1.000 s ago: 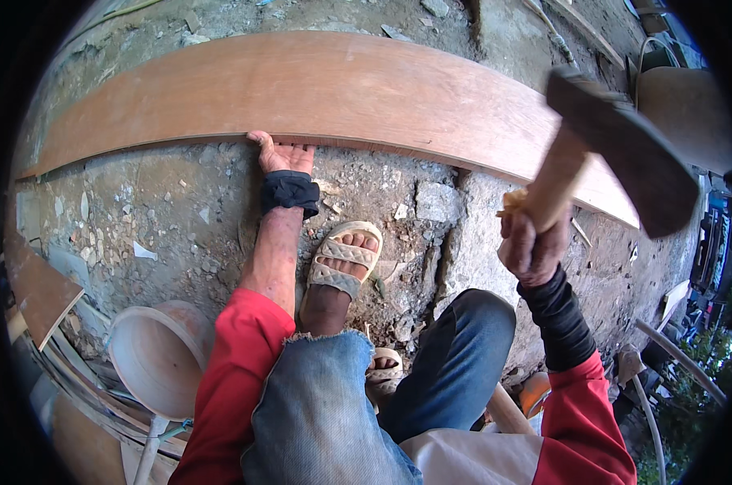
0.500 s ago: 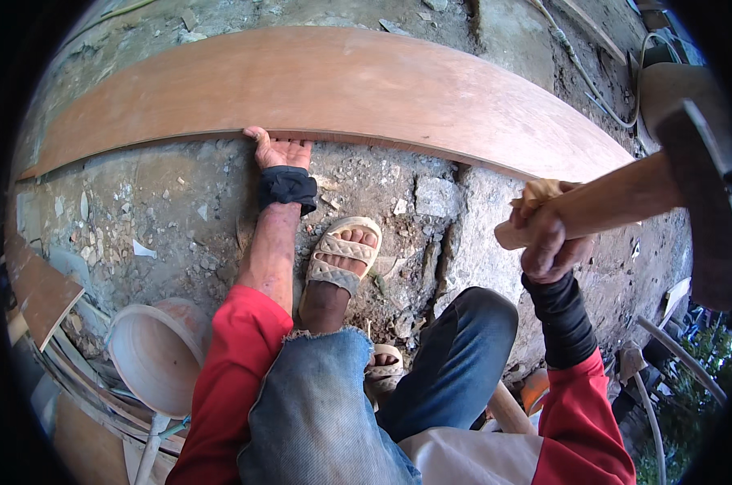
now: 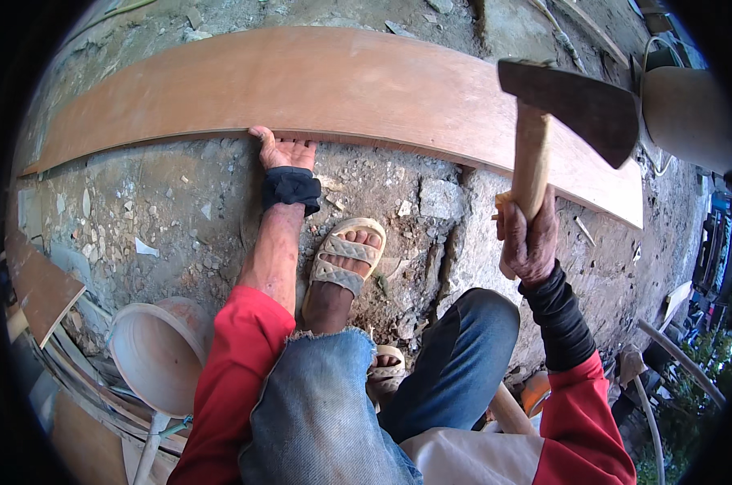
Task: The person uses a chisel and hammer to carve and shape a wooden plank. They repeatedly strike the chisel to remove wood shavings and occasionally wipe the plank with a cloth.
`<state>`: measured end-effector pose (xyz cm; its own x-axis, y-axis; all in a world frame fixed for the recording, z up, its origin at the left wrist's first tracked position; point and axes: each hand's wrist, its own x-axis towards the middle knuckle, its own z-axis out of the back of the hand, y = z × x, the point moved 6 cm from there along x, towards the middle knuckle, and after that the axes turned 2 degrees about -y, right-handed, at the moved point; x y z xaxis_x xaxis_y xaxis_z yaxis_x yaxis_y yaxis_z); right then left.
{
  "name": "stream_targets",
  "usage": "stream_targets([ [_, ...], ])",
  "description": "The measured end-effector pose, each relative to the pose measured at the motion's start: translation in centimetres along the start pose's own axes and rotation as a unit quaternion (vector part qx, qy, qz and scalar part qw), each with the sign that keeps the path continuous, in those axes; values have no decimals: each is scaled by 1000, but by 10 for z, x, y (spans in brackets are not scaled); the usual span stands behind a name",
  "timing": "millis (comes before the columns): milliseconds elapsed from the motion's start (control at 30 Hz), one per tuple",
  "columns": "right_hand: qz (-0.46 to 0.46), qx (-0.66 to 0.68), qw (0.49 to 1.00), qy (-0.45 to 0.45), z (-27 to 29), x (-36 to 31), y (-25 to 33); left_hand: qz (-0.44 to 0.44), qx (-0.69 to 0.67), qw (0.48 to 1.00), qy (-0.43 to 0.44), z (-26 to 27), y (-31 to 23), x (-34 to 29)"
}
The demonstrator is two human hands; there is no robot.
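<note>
A long reddish-brown plywood board (image 3: 325, 81) lies across the ground in front of me. My left hand (image 3: 287, 152) grips its near edge, palm up, with the thumb at the edge and the fingertips hidden under it. My right hand (image 3: 530, 242) is closed round the wooden handle of a hatchet (image 3: 576, 105), held up before the board's right part. The dark, wide blade points to the right. Something small and yellowish (image 3: 503, 199) shows beside the right fingers; its kind I cannot make out.
My sandalled foot (image 3: 346, 255) stands between my arms on rubble-strewn ground. At lower left are a dirty white bucket (image 3: 157, 356) and plywood offcuts (image 3: 42, 283). A rounded tan container (image 3: 689, 113) stands at far right, with plants (image 3: 689, 388) below it. A wooden handle (image 3: 507, 411) lies near my knee.
The hatchet has swung from the far right up and leftward, its handle turning from nearly level to upright. My right hand has moved slightly down. The left hand and board are almost unchanged.
</note>
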<state>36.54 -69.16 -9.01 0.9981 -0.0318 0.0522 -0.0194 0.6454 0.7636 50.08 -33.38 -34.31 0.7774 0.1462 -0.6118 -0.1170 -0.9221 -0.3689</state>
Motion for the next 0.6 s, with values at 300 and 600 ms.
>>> stream_targets([
  [300,-301,128,921,210,-20,-7,-23,15,-1,999,33,-4,-7,-7],
  [600,-416,326,817,231,-13,-24,56,-68,118,986,-101,18,-113,12],
])
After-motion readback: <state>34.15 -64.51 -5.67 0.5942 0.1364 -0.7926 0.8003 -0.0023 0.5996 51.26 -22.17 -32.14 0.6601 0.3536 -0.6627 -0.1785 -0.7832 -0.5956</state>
